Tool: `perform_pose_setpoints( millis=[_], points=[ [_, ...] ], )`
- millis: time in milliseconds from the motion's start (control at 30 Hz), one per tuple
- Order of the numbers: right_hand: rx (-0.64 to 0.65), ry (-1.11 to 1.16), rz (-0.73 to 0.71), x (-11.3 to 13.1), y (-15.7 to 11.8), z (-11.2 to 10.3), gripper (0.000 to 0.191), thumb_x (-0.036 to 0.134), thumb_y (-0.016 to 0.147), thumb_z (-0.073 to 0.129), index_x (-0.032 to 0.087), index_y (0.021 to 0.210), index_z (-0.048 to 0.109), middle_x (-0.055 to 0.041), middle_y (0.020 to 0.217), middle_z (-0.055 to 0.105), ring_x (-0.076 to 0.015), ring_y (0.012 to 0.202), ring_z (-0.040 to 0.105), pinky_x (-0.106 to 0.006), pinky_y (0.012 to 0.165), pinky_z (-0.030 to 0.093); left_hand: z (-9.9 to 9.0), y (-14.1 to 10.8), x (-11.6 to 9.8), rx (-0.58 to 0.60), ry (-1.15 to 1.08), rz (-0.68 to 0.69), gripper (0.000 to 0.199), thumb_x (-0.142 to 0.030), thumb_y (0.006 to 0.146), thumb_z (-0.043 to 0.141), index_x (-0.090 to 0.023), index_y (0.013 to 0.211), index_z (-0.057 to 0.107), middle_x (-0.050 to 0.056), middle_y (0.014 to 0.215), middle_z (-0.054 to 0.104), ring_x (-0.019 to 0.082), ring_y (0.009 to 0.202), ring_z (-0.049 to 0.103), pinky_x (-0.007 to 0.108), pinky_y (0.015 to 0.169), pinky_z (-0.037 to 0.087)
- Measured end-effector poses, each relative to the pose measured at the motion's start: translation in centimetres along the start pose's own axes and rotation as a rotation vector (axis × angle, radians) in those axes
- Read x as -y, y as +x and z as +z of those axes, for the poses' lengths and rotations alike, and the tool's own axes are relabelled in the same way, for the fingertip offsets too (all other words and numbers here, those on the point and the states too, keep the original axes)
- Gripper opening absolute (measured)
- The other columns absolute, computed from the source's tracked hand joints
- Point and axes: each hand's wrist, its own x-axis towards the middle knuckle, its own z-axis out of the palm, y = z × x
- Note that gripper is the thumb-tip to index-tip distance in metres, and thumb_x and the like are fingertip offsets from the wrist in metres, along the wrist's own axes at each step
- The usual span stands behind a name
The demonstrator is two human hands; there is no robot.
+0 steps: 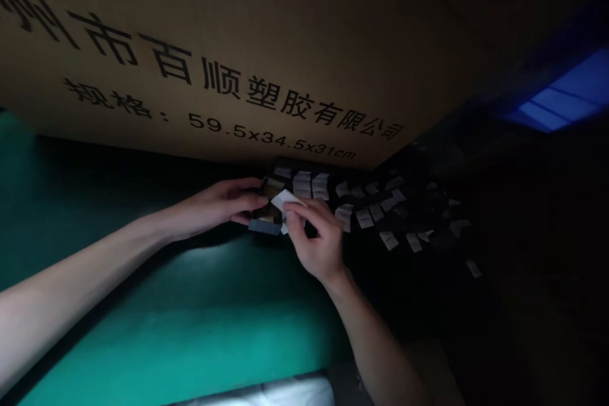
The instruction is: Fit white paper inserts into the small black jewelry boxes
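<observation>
My left hand [226, 206] is closed around the left side of a small dark box [265, 226], with the thumb over its near face. Brownish surfaces show inside or on top of the box; its contents are too dark to make out. A white folded paper slip [284, 198] is pinched between the thumb and fingers of my right hand [316, 235], right against the box's right side. Whether the slip touches the box I cannot tell.
A large cardboard carton [228, 25] with printed black characters stands behind my hands on a green tabletop [214, 317]. Several dark pieces with white slips [364, 217] lie scattered to the right. A pale grey object [285, 390] sits at the bottom edge.
</observation>
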Motion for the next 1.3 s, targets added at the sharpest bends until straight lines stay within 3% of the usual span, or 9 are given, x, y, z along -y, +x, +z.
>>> perform_pose_setpoints(
  millis=[100, 200, 433, 600, 767, 933, 1067, 1167, 1300],
  points=[
    [0.073, -0.074, -0.169, 0.3, -0.2, 0.5, 0.032, 0.013, 0.094, 0.057, 0.024, 0.121, 0.071, -0.0062, 0.116, 0.076, -0.0189, 0.1, 0.071, -0.037, 0.085, 0.064, 0.4, -0.5, -0.5, 0.043, 0.098, 0.006, 0.078, -0.046, 0.073, 0.085, -0.027, 0.144, 0.058, 0.007, 0.113, 0.078, 0.028, 0.105, 0.073, 0.032, 0.079, 0.063],
    [0.133, -0.117, -0.228, 0.1, -0.4, 1.0, 0.035, 0.015, 0.095, 0.057, 0.021, 0.128, 0.067, -0.0085, 0.121, 0.074, -0.0195, 0.105, 0.072, -0.036, 0.091, 0.064, 0.9, -0.8, -1.0, 0.079, 0.175, 0.062, 0.069, -0.048, 0.074, 0.081, -0.025, 0.137, 0.063, 0.006, 0.112, 0.078, 0.028, 0.106, 0.073, 0.031, 0.079, 0.063],
    [0.248, -0.152, -0.206, 0.0, -0.3, 0.9, 0.036, 0.029, 0.098, 0.06, 0.018, 0.132, 0.065, -0.0115, 0.125, 0.073, -0.0227, 0.108, 0.074, -0.037, 0.097, 0.064, 1.1, -0.7, -1.1, 0.004, 0.288, 0.16, 0.052, -0.047, 0.075, 0.076, -0.024, 0.121, 0.073, 0.004, 0.105, 0.08, 0.029, 0.101, 0.073, 0.033, 0.084, 0.061],
    [0.138, -0.086, -0.177, 0.4, -0.4, 0.7, 0.028, 0.024, 0.098, 0.059, 0.024, 0.123, 0.07, -0.007, 0.12, 0.076, -0.0196, 0.104, 0.075, -0.032, 0.09, 0.066, 1.2, -0.7, -1.0, -0.021, 0.269, 0.171, 0.055, -0.049, 0.074, 0.076, -0.024, 0.123, 0.071, 0.004, 0.103, 0.079, 0.027, 0.098, 0.074, 0.032, 0.083, 0.061],
    [0.019, 0.025, 0.004, 0.7, -0.3, 0.4, 0.017, 0.021, 0.098, 0.059, 0.023, 0.097, 0.075, -0.0048, 0.095, 0.077, -0.0156, 0.082, 0.074, -0.027, 0.069, 0.064, 0.9, -0.6, -0.9, -0.039, 0.228, 0.151, 0.06, -0.047, 0.074, 0.075, -0.023, 0.128, 0.067, 0.006, 0.107, 0.079, 0.03, 0.101, 0.073, 0.037, 0.087, 0.061],
    [0.152, 0.055, 0.031, 0.4, -0.4, 0.8, 0.018, 0.026, 0.098, 0.058, 0.021, 0.1, 0.076, -0.0051, 0.096, 0.076, -0.0105, 0.064, 0.066, -0.022, 0.056, 0.058, 0.4, -0.5, -0.4, 0.158, 0.233, 0.225, 0.067, -0.03, 0.077, 0.074, -0.029, 0.142, 0.059, 0.006, 0.132, 0.071, 0.031, 0.128, 0.063, 0.037, 0.102, 0.056],
    [0.177, 0.05, -0.017, 0.4, -0.7, 1.1, 0.022, 0.024, 0.098, 0.056, 0.024, 0.107, 0.077, -0.0049, 0.103, 0.078, -0.0152, 0.082, 0.074, -0.026, 0.068, 0.065, 0.0, -0.4, 0.0, 0.19, 0.281, 0.241, 0.075, -0.032, 0.079, 0.074, -0.032, 0.151, 0.05, 0.007, 0.148, 0.061, 0.031, 0.139, 0.053, 0.037, 0.106, 0.053],
    [0.174, 0.069, -0.024, 0.3, -0.9, 1.3, 0.025, 0.021, 0.097, 0.057, 0.025, 0.113, 0.076, -0.0055, 0.112, 0.077, -0.0165, 0.089, 0.076, -0.028, 0.072, 0.067, 0.0, -0.4, 0.2, 0.19, 0.286, 0.26, 0.073, -0.036, 0.082, 0.075, -0.032, 0.151, 0.05, 0.008, 0.149, 0.059, 0.031, 0.138, 0.055, 0.035, 0.104, 0.054],
    [0.217, 0.091, -0.01, 0.3, -1.2, 1.4, 0.028, 0.026, 0.095, 0.061, 0.025, 0.119, 0.074, -0.0068, 0.122, 0.075, -0.0127, 0.073, 0.074, -0.024, 0.061, 0.065, 0.2, -0.5, 0.0, 0.235, 0.27, 0.291, 0.07, -0.035, 0.085, 0.072, -0.029, 0.151, 0.049, 0.01, 0.141, 0.065, 0.03, 0.128, 0.062, 0.037, 0.1, 0.056]
  ],
)
